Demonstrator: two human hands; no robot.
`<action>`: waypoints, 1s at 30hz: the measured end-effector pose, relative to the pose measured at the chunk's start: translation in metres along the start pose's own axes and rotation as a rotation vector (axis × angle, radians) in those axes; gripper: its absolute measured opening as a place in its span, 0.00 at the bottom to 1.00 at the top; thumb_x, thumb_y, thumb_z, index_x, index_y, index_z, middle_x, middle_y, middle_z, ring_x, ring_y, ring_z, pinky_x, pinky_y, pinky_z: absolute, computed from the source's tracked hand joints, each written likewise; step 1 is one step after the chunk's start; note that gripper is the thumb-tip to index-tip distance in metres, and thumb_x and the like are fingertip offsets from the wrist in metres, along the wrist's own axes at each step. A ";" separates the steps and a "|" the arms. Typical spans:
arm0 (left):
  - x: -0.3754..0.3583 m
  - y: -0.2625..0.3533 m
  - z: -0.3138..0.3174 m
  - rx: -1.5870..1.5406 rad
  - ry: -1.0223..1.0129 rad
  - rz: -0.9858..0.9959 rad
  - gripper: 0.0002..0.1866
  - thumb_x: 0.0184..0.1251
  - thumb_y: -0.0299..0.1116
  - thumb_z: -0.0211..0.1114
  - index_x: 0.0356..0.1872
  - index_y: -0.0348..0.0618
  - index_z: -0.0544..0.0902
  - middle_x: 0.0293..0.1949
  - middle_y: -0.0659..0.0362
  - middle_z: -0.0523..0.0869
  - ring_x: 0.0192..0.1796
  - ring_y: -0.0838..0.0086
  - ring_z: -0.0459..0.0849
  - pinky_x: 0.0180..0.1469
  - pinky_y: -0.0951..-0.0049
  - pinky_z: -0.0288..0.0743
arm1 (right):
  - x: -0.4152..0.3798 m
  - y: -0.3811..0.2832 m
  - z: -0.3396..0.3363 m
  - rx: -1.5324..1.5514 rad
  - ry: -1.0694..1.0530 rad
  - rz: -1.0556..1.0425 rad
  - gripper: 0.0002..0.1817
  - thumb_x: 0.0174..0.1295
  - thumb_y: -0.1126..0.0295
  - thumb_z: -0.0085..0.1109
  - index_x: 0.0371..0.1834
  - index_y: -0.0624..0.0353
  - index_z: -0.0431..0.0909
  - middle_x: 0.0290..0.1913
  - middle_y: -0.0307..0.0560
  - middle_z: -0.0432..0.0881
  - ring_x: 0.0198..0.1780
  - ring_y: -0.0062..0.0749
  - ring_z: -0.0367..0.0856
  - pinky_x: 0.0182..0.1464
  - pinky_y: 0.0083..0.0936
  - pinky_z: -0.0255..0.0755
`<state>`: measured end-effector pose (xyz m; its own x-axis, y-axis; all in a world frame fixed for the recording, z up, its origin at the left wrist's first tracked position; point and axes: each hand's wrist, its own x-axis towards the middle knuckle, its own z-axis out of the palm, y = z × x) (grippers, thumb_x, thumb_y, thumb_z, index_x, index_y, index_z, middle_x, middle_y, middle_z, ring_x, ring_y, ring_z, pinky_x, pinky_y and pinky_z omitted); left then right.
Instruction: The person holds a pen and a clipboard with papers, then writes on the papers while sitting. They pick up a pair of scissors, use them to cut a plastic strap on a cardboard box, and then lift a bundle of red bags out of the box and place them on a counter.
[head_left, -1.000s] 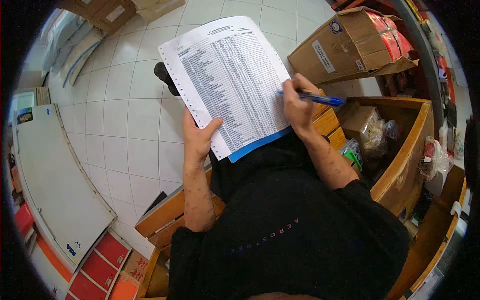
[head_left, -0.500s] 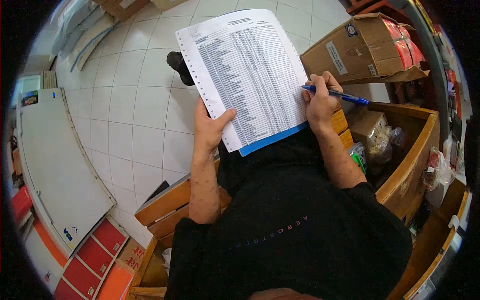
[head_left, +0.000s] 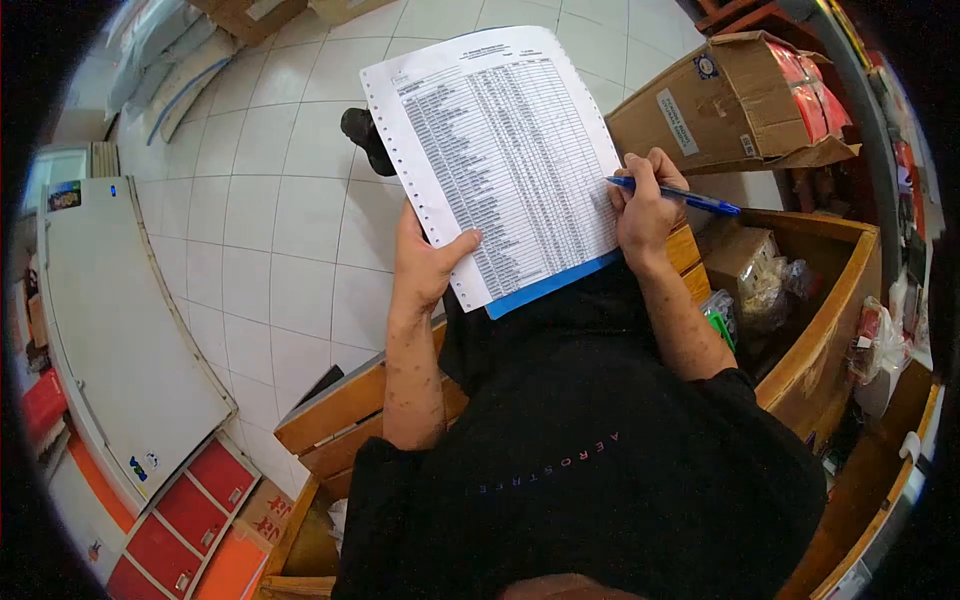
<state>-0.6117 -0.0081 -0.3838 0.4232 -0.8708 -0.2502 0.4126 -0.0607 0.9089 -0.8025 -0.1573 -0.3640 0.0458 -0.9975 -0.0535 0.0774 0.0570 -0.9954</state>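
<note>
My left hand [head_left: 432, 258] grips the lower left edge of a printed list [head_left: 510, 150], thumb on top and fingers underneath. The list is a sheet with punched side strips and dense columns of small print. Behind the sheet a blue board [head_left: 555, 287] shows along the bottom edge, above my lap. My right hand [head_left: 648, 205] is closed around a blue pen [head_left: 705, 202], its tip pointing left over the sheet's right side. The fingers of this hand lie right at the sheet's right edge.
An opened cardboard box [head_left: 700, 110] with red packs stands at the upper right. Beside my right arm is a wooden drawer [head_left: 815, 330] holding a small box and plastic bags. A white cabinet [head_left: 130, 330] stands at the left on the tiled floor [head_left: 290, 210]. Red drawers [head_left: 190, 520] sit below.
The sheet and my left hand appear slightly lower and further right in the view. Both hands keep the same holds, with the pen still over the sheet's right side.
</note>
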 end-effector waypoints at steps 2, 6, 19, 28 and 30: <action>-0.001 -0.002 -0.004 0.066 0.020 -0.007 0.31 0.48 0.18 0.69 0.56 0.33 0.68 0.48 0.50 0.81 0.47 0.66 0.83 0.50 0.67 0.78 | -0.001 -0.004 0.004 0.051 0.004 0.038 0.17 0.60 0.77 0.53 0.17 0.49 0.59 0.17 0.31 0.62 0.14 0.15 0.58 0.13 0.15 0.55; -0.002 -0.007 -0.001 0.074 0.064 -0.021 0.31 0.48 0.18 0.69 0.56 0.32 0.68 0.47 0.50 0.80 0.46 0.64 0.82 0.50 0.68 0.77 | 0.012 0.001 -0.005 0.370 0.078 0.264 0.20 0.71 0.53 0.46 0.25 0.52 0.71 0.16 0.34 0.62 0.13 0.17 0.57 0.15 0.17 0.54; 0.028 -0.043 -0.016 -0.174 0.015 -0.126 0.38 0.52 0.20 0.60 0.67 0.33 0.57 0.60 0.49 0.71 0.59 0.61 0.72 0.63 0.67 0.64 | 0.035 0.010 -0.011 -0.378 -0.472 0.095 0.23 0.52 0.61 0.66 0.47 0.60 0.71 0.37 0.48 0.79 0.40 0.30 0.75 0.44 0.25 0.68; 0.099 0.006 0.023 0.042 -0.203 -0.049 0.37 0.55 0.25 0.66 0.66 0.31 0.60 0.61 0.50 0.73 0.61 0.59 0.72 0.65 0.63 0.63 | 0.081 -0.038 -0.024 0.201 -0.387 0.503 0.33 0.50 0.69 0.66 0.60 0.64 0.65 0.46 0.55 0.78 0.49 0.37 0.78 0.51 0.30 0.73; 0.141 0.017 0.038 0.029 -0.286 -0.086 0.37 0.54 0.25 0.67 0.65 0.32 0.61 0.60 0.50 0.74 0.60 0.59 0.73 0.64 0.63 0.64 | 0.107 -0.017 -0.039 0.326 -0.429 0.668 0.33 0.52 0.67 0.65 0.61 0.65 0.64 0.49 0.58 0.77 0.50 0.41 0.78 0.52 0.33 0.74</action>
<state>-0.5759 -0.1504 -0.3908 0.1418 -0.9636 -0.2266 0.4120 -0.1507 0.8986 -0.8380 -0.2671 -0.3559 0.5511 -0.6522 -0.5205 0.1797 0.7019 -0.6892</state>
